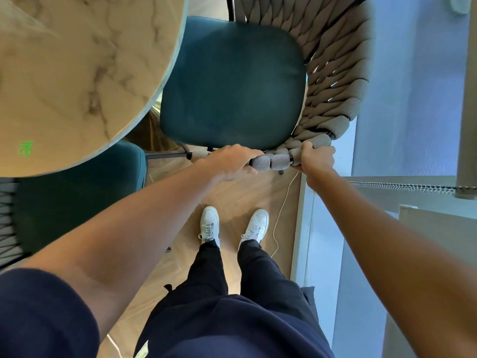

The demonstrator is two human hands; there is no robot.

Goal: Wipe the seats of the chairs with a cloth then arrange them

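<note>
Chair (232, 83): your left hand (232, 161) and right hand (313, 157) are both clamped on its woven rail (271, 161); seat lies directly ahead, partly under the table (77, 73) beyond your left hand.

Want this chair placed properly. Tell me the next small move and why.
Probably push the woven grey rope chair gently toward the round marble table. Both the left hand and right hand grip its rope-wrapped rim, no cloth is in view, and its teal seat cushion lies only partly under the tabletop.
</note>
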